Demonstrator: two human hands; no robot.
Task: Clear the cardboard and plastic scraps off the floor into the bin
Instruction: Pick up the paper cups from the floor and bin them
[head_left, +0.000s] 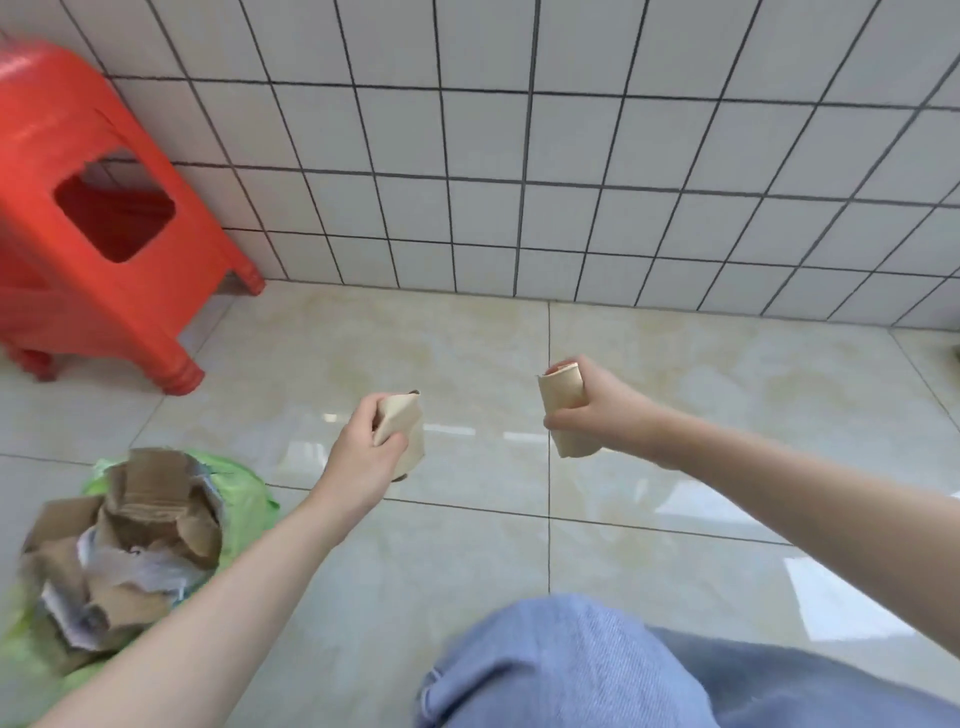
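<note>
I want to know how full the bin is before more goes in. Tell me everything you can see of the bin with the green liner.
The bin shows only as a light green plastic liner, thin and crumpled, at the lower left on the tiled floor; no rigid wall is visible. It is heaped above the rim with torn brown cardboard pieces and crinkled whitish plastic scraps. The left forearm crosses in front of its lower right edge. Its left part is blurred.

Both forearms run bare from the lower edge of the frame to the hands, with no sleeves showing. A knee (561, 665) at bottom centre wears light blue ribbed denim
</note>
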